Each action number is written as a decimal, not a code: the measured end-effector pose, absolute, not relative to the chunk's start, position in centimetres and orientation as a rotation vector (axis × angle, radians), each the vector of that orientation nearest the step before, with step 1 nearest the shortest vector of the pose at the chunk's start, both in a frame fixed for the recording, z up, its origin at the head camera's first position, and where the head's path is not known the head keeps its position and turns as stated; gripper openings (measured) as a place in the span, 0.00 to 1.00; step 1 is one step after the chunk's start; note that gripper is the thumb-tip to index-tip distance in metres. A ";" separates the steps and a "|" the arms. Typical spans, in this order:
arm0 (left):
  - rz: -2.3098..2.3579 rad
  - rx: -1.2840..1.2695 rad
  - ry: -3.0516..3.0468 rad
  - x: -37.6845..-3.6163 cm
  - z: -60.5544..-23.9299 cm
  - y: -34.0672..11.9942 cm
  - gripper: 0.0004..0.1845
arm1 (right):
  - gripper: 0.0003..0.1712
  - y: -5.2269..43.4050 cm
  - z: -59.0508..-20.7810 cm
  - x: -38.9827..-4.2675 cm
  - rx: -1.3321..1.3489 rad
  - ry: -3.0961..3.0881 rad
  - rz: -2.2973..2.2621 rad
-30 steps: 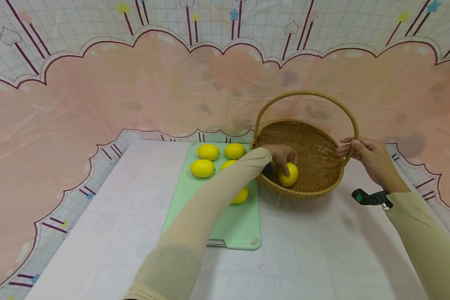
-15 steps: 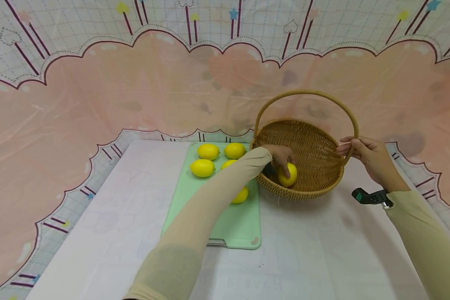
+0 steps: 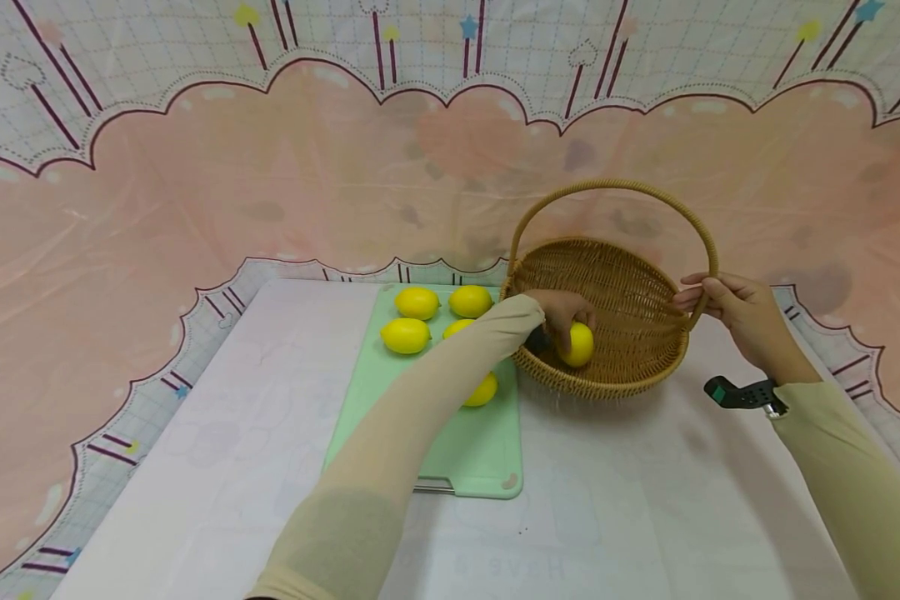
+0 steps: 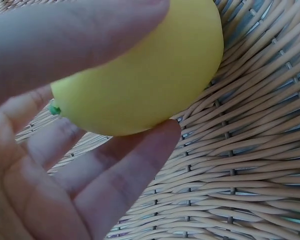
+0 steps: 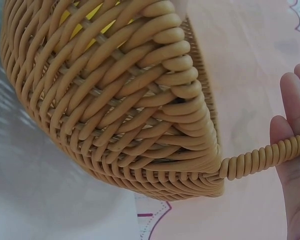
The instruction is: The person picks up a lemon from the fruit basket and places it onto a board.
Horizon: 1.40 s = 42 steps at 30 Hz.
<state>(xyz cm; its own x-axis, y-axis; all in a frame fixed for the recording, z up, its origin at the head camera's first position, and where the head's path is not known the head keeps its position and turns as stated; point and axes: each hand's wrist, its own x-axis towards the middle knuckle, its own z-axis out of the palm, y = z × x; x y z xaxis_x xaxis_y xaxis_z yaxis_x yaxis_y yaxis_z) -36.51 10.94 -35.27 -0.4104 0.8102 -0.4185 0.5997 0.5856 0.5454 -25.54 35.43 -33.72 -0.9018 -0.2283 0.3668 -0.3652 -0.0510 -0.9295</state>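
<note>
Inside the tilted wicker basket, my left hand holds a yellow lemon between thumb and fingers. Seen from the left wrist, the thumb lies across the lemon and the fingers support it from below, close to the woven wall. My right hand grips the lower right part of the basket's arched handle. In the right wrist view the wrapped handle crosses the fingers, and a bit of yellow shows through the weave.
Left of the basket lies a green cutting board bearing several lemons, some partly hidden by my left sleeve. All stand on a white-covered table, with a patterned pink cloth behind.
The lemon in my left hand has shifted slightly upward and turned a little within the basket. The basket and my right hand stay where they were.
</note>
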 end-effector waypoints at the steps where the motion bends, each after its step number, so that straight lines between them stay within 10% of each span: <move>1: 0.404 1.117 2.156 -36.5 -35.3 10.9 0.24 | 0.16 35.4 -33.7 -25.5 0.654 -2.096 2.106; 42: 0.500 1.248 2.291 -37.1 -35.5 11.5 0.32 | 0.15 35.3 -33.6 -25.4 0.654 -2.101 2.101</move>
